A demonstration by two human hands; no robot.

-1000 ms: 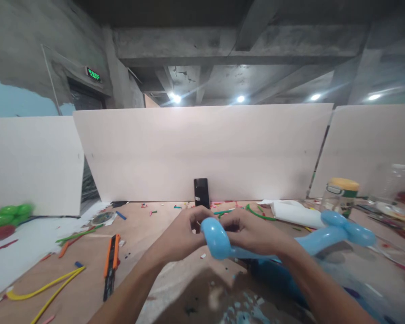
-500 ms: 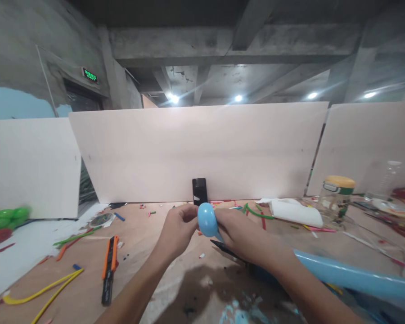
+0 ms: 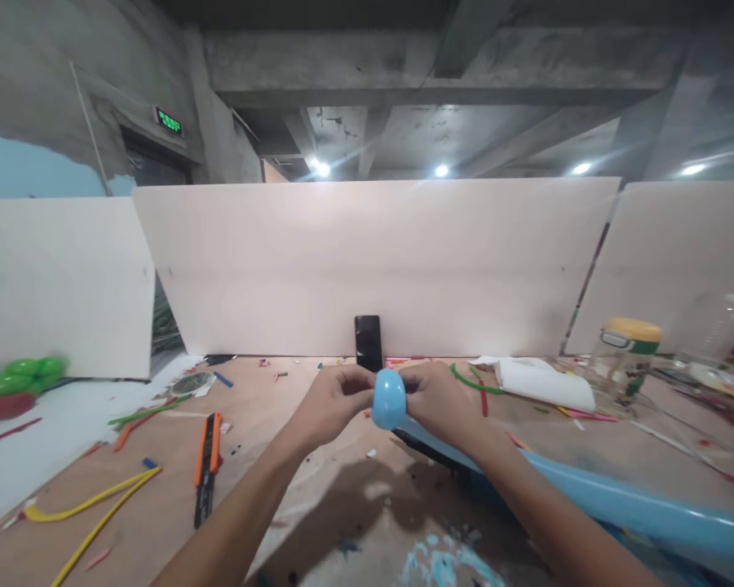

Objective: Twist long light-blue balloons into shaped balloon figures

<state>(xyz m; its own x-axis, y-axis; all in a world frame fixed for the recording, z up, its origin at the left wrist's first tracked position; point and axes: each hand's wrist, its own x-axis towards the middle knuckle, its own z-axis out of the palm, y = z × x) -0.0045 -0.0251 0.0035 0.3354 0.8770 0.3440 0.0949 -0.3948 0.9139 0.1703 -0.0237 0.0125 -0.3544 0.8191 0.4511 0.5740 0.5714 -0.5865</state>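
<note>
A long light-blue modelling balloon runs from between my hands out to the right, passing under my right forearm. At its near end a short rounded bubble bulges between my two hands. My left hand pinches the bubble's left side with thumb and fingers. On the other side my right hand is closed round the balloon where the bubble meets the long part. Both hands are held above the table, in front of a black phone that leans on the white board. Some fingertips are hidden behind the bubble.
An orange-and-black utility knife and a limp yellow balloon lie at left, green balloon bubbles farther left. At right are a white paper roll and a yellow-lidded bottle. White boards stand behind.
My view has shifted slightly, so most things sit a little differently in the picture. Both hands still hold the blue balloon, and more of its length shows beside my right wrist.
</note>
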